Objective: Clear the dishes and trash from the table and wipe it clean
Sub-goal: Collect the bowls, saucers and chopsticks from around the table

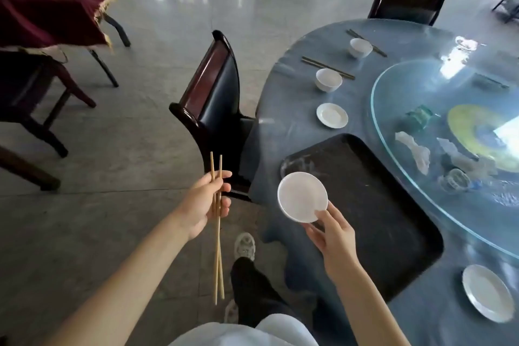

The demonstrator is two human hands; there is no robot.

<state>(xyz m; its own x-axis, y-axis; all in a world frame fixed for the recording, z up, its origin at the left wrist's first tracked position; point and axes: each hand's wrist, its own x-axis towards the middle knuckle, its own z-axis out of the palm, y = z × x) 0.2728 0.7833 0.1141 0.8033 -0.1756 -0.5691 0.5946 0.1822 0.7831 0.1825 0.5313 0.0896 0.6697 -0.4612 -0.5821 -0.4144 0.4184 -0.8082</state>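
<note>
Nearest to us, our left hand (206,202) is clamped around a pair of wooden chopsticks (218,229), held upright over the floor to the left of the table, their tips pointing down. To its right, our right hand (332,236) pinches the near rim of a small white dish (302,196) between thumb and fingers, holding it tilted above the left end of a black tray (373,222) that lies on the round table (283,93) covered in blue plastic. At the near right a white plate (487,292) sits on the table. Beyond the tray we see a white saucer (332,115), then two white bowls (328,80), each with chopsticks lying beside it. On the glass turntable (398,98) to the right lie crumpled tissues (414,150) and a clear cup (456,180). A dark chair (213,98) stands at the table's left edge.
</note>
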